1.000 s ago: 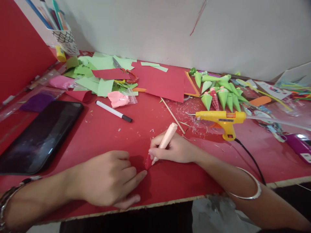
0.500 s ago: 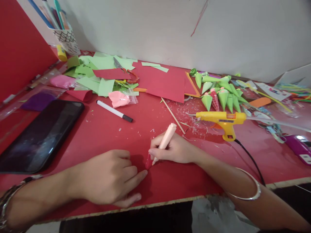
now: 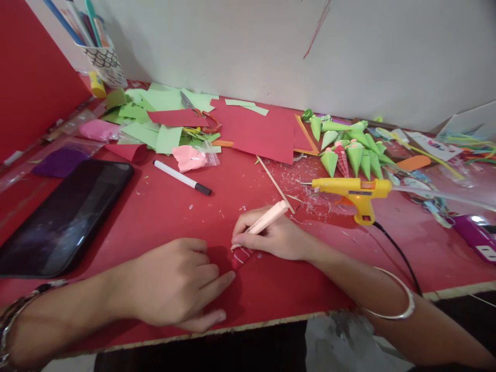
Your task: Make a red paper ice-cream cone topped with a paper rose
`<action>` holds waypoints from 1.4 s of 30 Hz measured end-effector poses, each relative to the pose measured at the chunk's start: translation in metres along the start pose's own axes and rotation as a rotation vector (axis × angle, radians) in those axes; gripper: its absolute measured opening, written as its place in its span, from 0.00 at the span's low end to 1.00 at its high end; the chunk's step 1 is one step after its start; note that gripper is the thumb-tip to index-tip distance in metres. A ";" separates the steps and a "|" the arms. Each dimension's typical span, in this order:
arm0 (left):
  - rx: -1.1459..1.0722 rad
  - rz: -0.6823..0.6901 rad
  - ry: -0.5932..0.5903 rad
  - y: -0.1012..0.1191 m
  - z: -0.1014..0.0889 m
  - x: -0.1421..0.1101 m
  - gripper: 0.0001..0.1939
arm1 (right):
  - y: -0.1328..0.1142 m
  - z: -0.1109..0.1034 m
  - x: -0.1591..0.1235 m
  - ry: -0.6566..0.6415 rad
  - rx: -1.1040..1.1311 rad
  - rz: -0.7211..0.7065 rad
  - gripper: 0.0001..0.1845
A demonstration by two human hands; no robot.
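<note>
My right hand [image 3: 271,235] is closed around a pale peach marker [image 3: 267,217], which slants up to the right with its tip at a small red paper cone [image 3: 242,256]. White lines run across the cone, which lies on the red table. My left hand [image 3: 182,287] rests palm down with bent fingers; one longer fingertip presses the cone's near end, steadying it. The left thumb cannot be made out. Part of the cone is hidden beneath my right hand.
A yellow glue gun [image 3: 352,191] and green paper cones [image 3: 354,155] lie at right. A black phone [image 3: 65,217] is at left. Behind my hands are a white marker [image 3: 180,176], a thin stick [image 3: 275,184], red paper [image 3: 267,132] and scissors [image 3: 209,121].
My right hand has shifted slightly left and the marker has tilted lower to the right, its tip now at the cone's far edge. More white lines show on the cone. My left hand stays put.
</note>
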State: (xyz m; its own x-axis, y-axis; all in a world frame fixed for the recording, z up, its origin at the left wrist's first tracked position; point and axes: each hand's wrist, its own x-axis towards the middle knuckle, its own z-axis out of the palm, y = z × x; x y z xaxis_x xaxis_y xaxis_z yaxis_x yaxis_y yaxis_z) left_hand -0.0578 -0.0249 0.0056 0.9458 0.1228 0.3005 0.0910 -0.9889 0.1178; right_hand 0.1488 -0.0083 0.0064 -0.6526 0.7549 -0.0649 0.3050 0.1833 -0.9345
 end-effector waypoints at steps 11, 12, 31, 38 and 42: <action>0.014 0.029 0.007 0.001 -0.001 0.000 0.15 | -0.003 -0.003 -0.003 -0.071 0.091 0.059 0.14; 0.012 0.029 0.006 0.000 -0.002 0.000 0.15 | -0.003 -0.003 -0.003 -0.080 0.093 0.053 0.13; 0.027 0.024 -0.015 0.000 -0.005 0.004 0.14 | -0.005 -0.002 -0.002 -0.119 0.063 0.062 0.10; 0.027 0.028 -0.009 0.000 -0.004 0.003 0.14 | -0.004 -0.001 0.000 -0.088 0.049 0.018 0.10; 0.021 0.071 0.007 -0.002 -0.004 0.002 0.14 | -0.002 0.000 -0.001 -0.041 0.062 0.022 0.10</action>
State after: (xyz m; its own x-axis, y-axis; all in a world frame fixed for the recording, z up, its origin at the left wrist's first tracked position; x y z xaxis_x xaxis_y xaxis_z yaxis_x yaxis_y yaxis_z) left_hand -0.0578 -0.0221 0.0098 0.9481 0.0527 0.3136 0.0304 -0.9967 0.0756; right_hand 0.1493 -0.0091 0.0081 -0.6744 0.7318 -0.0988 0.2770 0.1267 -0.9525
